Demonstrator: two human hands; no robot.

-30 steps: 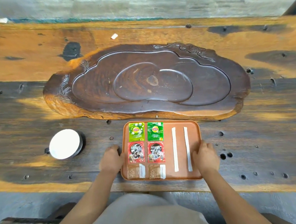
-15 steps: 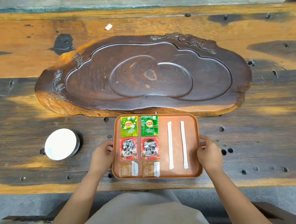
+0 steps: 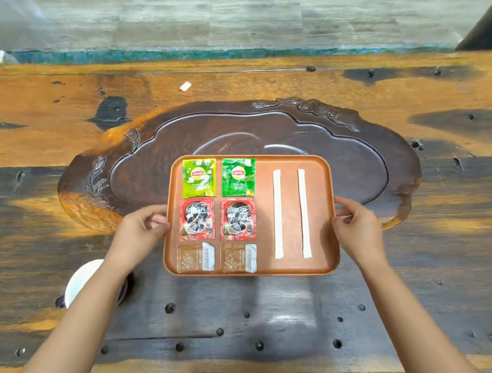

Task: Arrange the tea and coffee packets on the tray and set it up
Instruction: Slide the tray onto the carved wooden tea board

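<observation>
Here the tray (image 3: 290, 215), a brown rectangle with rounded corners, is held at its two short sides. The left hand (image 3: 141, 229) pinches the left rim, thumb on top and fingers curled below the edge. The right hand (image 3: 357, 230) pinches the right rim in the same way. Both grips are narrow and closed on the rim.

The far half of the tray overlaps the carved tea board (image 3: 355, 164), a dark slab with a sunken centre; the near half is over the wooden table (image 3: 260, 317). Whether the tray touches the board cannot be told from this view.

Contents of the tray, in two left columns of three:
- far row: light green tea packet (image 3: 199, 177) and dark green tea packet (image 3: 238, 177), side by side
- middle row: two red coffee packets (image 3: 197, 218) (image 3: 238, 219)
- near row: two brown sugar packets (image 3: 195, 257) (image 3: 239, 258)

On the right half lie two white sticks (image 3: 277, 214) (image 3: 304, 213), roughly parallel, apart from each other, running far to near.

A white round lid (image 3: 82, 283) sits on the table near the left forearm, partly hidden by it
</observation>
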